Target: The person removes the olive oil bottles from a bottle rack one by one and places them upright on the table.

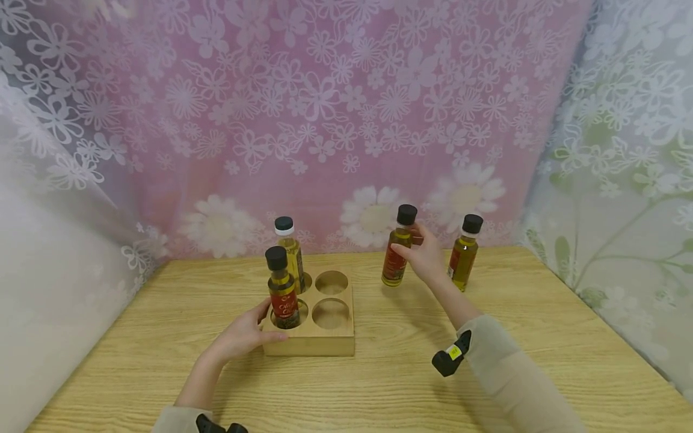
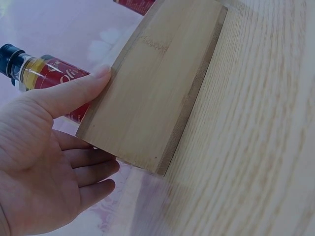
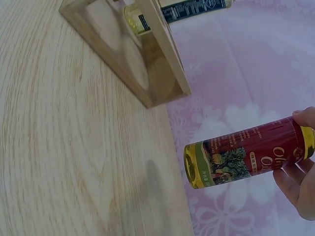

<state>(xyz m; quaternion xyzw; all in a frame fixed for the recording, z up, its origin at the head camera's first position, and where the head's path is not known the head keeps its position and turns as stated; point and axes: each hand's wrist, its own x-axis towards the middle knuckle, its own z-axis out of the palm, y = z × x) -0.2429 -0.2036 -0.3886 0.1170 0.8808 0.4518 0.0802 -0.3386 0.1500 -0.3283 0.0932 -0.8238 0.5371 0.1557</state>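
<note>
A wooden holder (image 1: 325,337) (image 2: 157,83) (image 3: 142,59) with four round holes sits mid-table. Its front-left hole holds a black-capped oil bottle with a red label (image 1: 283,294) (image 2: 54,78). A white-capped bottle (image 1: 289,249) (image 3: 182,10) stands in the back-left hole, and the two right holes are bare. My left hand (image 1: 260,328) (image 2: 74,128) rests against the holder's front-left corner, thumb straight along its side. My right hand (image 1: 417,249) (image 3: 300,187) grips a second red-labelled, black-capped bottle (image 1: 397,255) (image 3: 246,152), slightly tilted and seemingly just off the table, right of the holder.
Another black-capped oil bottle (image 1: 464,252) stands on the wooden table (image 1: 379,391) just right of my right hand. Flowered curtains (image 1: 346,120) close in the back and both sides.
</note>
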